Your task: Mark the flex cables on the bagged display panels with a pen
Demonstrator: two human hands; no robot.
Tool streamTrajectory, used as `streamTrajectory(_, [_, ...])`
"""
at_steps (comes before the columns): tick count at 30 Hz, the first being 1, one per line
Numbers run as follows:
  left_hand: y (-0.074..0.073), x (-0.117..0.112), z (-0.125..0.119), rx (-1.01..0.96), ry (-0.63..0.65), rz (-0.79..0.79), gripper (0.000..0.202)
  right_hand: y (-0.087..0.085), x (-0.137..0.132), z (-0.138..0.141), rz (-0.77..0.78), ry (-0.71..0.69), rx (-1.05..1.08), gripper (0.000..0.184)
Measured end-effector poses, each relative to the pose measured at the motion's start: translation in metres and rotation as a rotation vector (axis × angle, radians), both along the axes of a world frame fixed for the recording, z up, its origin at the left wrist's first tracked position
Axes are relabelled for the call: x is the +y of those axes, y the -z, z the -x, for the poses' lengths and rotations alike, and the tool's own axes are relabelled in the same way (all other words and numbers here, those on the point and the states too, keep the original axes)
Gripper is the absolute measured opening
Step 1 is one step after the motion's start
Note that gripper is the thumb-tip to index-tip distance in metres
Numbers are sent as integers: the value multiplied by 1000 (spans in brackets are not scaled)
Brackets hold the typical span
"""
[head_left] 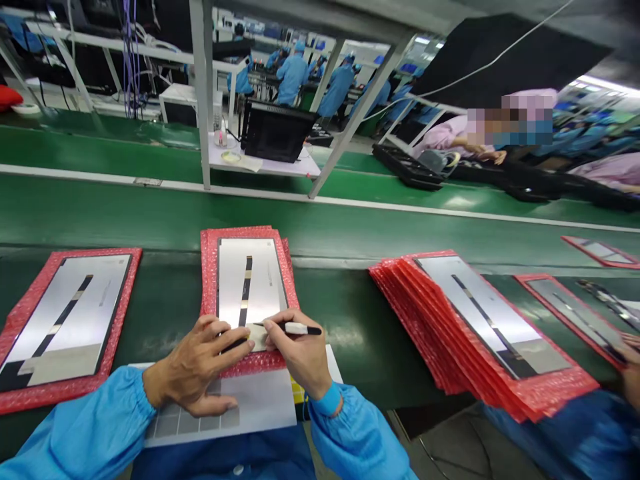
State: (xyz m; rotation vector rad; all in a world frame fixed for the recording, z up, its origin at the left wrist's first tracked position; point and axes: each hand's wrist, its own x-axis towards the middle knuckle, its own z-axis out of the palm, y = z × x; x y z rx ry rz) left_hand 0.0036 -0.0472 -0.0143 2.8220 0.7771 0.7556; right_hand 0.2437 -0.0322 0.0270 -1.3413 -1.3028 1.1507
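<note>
A display panel [260, 283] with a silvery back and a dark ribbon cable [246, 288] lies on red bubble-wrap sheets [207, 267] in front of me. My left hand [197, 363] rests over its lower left corner, fingers stretched out and holding nothing. In my right hand [303, 350] is a marker pen [297, 329], white with a black end, gripped between thumb and fingers. Its tip points left, at the panel's lower part near my left fingertips; whether it touches cannot be made out. Beneath the wrap, a printed white paper [265, 400] sticks out towards me.
Another panel [75, 300] on red wrap lies at left. To the right stands a leaning stack of red bubble-wrap sheets [415, 320] with a panel [485, 313] on top. A co-worker's hand [631, 360] is at the right edge. The green conveyor [350, 227] runs behind.
</note>
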Motion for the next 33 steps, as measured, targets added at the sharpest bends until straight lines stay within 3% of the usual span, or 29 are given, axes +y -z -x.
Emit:
streamTrajectory(13, [2,7,15,116,77,-72,83,7,1,-1,2,5,-15,21])
streamTrajectory(24, [30,11,17,-283,136,-71,68,6,1,-1,-11,2,50,25])
streamTrajectory(28, [24,12,16,-354,136,-99,66,3,1,-1,-14,-2,58,25])
streamTrajectory(33, [11,14,11,-228,120,-69,73,9,1,-2,-23,5,38,28])
